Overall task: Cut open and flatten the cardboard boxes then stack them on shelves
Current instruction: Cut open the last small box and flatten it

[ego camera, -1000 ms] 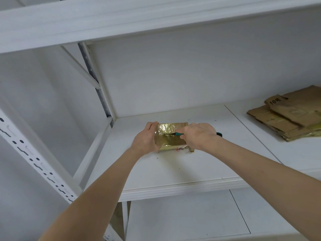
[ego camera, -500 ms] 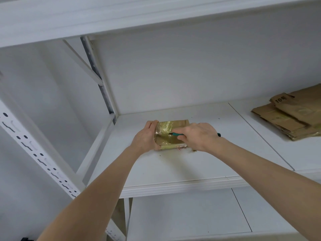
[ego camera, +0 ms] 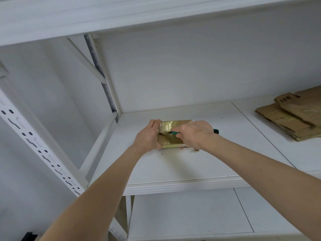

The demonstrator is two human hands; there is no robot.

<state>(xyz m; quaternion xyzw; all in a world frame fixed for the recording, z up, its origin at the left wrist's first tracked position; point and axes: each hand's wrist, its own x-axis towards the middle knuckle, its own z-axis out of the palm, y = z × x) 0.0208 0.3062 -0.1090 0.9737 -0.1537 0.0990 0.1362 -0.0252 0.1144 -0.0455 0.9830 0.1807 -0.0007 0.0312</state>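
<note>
The small gold-foil box (ego camera: pixel 171 134) is seen lying on the white shelf board (ego camera: pixel 173 164), toward the board's left rear part, and it is not yet flattened; its upper face is parted along a dark slit running lengthwise, so the cutting is judged to be under way rather than finished; how far the slit runs beneath the right hand cannot be told. The box is steadied by the left hand (ego camera: pixel 148 138), whose fingers are curled round its left end; a teal-handled cutter (ego camera: pixel 175 133) is clasped in the right hand (ego camera: pixel 196 133), with its tip set in the slit and its butt showing past the hand's far side; the blade itself is too small to be made out. A few scraps (ego camera: pixel 196 150) are seen on the board near its middle. At the board's right end a stack of flattened brown cardboard (ego camera: pixel 293 117) is laid, which is taken as the part of the task already done. What is left, as judged: the slit is to be finished, the box opened and pressed flat, and the piece added to that stack. Below the board a lower shelf (ego camera: pixel 182 211) is seen; above it, an upper shelf (ego camera: pixel 121 16); to the board's left, a perforated upright (ego camera: pixel 34 141).
</note>
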